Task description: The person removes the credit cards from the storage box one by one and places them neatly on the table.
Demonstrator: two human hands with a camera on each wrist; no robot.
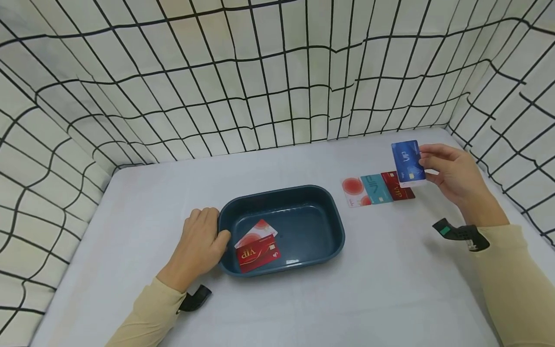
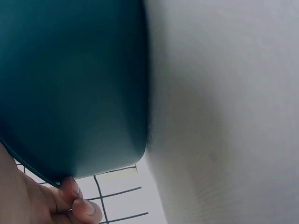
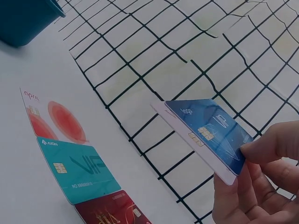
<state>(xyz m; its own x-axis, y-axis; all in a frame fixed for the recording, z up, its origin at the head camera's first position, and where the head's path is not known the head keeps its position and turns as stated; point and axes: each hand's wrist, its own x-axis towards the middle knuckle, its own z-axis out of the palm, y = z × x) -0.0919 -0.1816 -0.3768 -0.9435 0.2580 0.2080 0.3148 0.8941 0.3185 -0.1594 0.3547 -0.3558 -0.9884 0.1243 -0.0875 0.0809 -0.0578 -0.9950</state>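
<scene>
My left hand [image 1: 199, 243] grips the left end of a dark blue-green plastic basin [image 1: 310, 226], its thumb over the rim and its fingers along the outside. Inside the basin, a red VIP card [image 1: 258, 254] overlaps a white card with red circles [image 1: 263, 228]. Over at the right, my right hand [image 1: 455, 178] pinches a blue VIP card [image 1: 407, 161] together with a pale card [image 3: 196, 139] under it, thumb on top. Both are raised above the table, partly overlapping a dark red VIP card [image 1: 403, 194] in the head view.
Beside the dark red card lie a teal VIP card [image 1: 375, 189] and a white card with red circles [image 1: 353, 188], in a row. All rests on a white tabletop [image 1: 295, 303]. White walls with a black grid [image 1: 282, 91] enclose the back and both sides.
</scene>
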